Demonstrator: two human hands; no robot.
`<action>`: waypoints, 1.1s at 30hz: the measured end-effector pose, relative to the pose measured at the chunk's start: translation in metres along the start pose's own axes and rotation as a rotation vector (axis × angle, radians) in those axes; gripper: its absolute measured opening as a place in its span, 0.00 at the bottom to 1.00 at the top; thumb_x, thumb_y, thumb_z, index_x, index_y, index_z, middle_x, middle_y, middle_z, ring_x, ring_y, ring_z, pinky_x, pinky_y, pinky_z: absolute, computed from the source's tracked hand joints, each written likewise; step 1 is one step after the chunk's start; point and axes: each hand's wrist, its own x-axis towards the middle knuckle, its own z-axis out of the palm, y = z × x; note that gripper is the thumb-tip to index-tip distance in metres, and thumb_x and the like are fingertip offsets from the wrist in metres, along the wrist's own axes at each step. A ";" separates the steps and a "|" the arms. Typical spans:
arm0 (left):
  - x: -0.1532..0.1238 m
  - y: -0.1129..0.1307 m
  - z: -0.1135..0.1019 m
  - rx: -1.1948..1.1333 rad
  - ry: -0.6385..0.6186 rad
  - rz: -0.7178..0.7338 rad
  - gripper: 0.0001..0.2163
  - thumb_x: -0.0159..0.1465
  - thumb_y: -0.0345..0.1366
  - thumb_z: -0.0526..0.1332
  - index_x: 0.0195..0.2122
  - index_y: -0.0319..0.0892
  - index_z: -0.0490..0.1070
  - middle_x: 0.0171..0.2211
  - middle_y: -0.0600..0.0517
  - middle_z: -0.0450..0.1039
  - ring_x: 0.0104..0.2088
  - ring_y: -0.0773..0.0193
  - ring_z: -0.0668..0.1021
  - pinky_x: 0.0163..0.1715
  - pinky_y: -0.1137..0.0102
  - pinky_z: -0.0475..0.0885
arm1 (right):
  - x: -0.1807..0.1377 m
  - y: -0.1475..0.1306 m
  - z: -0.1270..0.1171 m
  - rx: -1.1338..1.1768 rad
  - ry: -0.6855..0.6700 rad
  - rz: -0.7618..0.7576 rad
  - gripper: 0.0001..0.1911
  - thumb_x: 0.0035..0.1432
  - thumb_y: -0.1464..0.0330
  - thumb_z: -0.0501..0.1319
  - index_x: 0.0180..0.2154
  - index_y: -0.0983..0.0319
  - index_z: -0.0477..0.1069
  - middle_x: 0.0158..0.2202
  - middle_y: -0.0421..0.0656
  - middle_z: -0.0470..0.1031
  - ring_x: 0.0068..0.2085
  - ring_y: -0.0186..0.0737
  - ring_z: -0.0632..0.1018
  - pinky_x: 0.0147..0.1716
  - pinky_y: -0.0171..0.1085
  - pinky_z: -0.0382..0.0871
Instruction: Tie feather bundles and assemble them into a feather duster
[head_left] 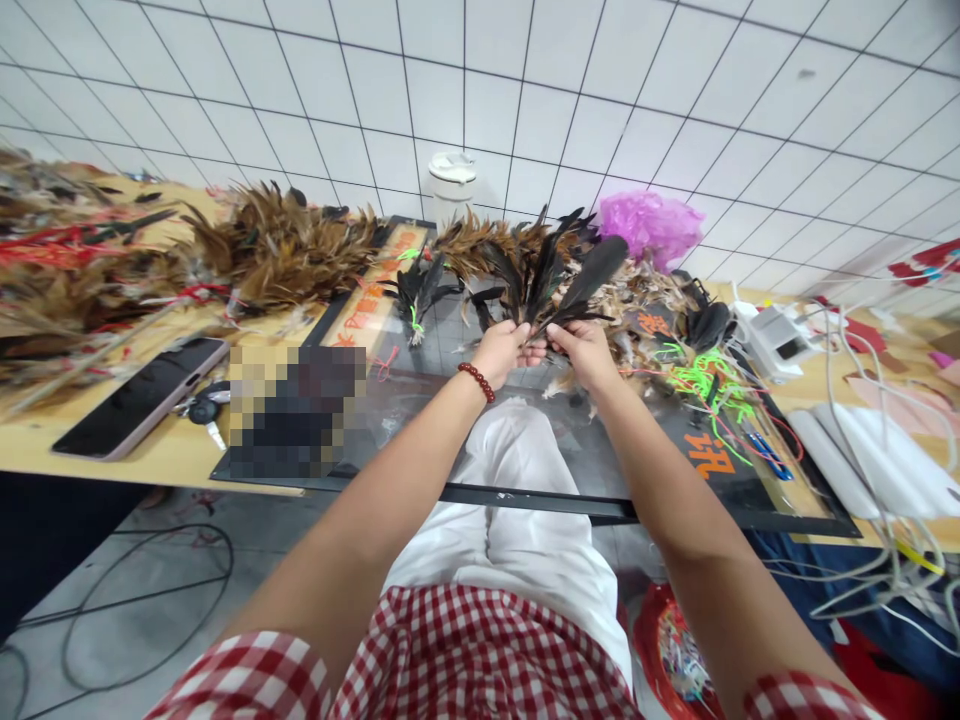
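Observation:
My left hand point(508, 352), with a beaded bracelet at the wrist, is closed on the base of a fanned bunch of dark feathers point(534, 275). Close beside it, my right hand point(581, 350) pinches the quill end of a broad black feather point(596, 275) at the bunch's right side. Both hands are above a glass-topped panel with a black frame point(525, 492). To the left of the hands lies a small black feather bundle point(421, 290) tied with green string. Brown and pale loose feathers point(637, 300) are heaped to the right.
Long rows of brown feathers point(289, 245) cover the left back. A phone point(139, 400) and keys point(206, 408) lie at left. A white lidded cup point(452, 185) and a pink plastic bag point(649, 225) stand near the tiled wall. Green strings point(709, 385) and white cables point(885, 480) are at right.

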 end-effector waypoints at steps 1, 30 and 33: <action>0.000 -0.001 0.000 0.018 -0.006 0.002 0.07 0.65 0.32 0.55 0.29 0.38 0.64 0.21 0.52 0.71 0.19 0.71 0.74 0.24 0.75 0.70 | -0.001 0.001 0.001 -0.051 -0.003 -0.024 0.16 0.47 0.56 0.64 0.22 0.62 0.70 0.21 0.38 0.70 0.24 0.32 0.70 0.27 0.34 0.66; 0.006 -0.003 -0.006 0.016 0.066 0.098 0.09 0.66 0.30 0.52 0.28 0.37 0.66 0.19 0.57 0.62 0.15 0.76 0.64 0.14 0.79 0.57 | 0.000 -0.008 -0.003 0.244 0.005 -0.059 0.16 0.47 0.56 0.67 0.31 0.61 0.70 0.26 0.40 0.74 0.26 0.33 0.73 0.28 0.34 0.68; 0.005 -0.001 -0.007 -0.027 0.036 0.082 0.09 0.66 0.31 0.53 0.29 0.37 0.66 0.20 0.56 0.65 0.16 0.75 0.66 0.15 0.78 0.58 | -0.002 -0.011 -0.004 0.345 -0.071 -0.040 0.13 0.44 0.62 0.69 0.32 0.60 0.72 0.31 0.40 0.76 0.30 0.33 0.75 0.31 0.33 0.70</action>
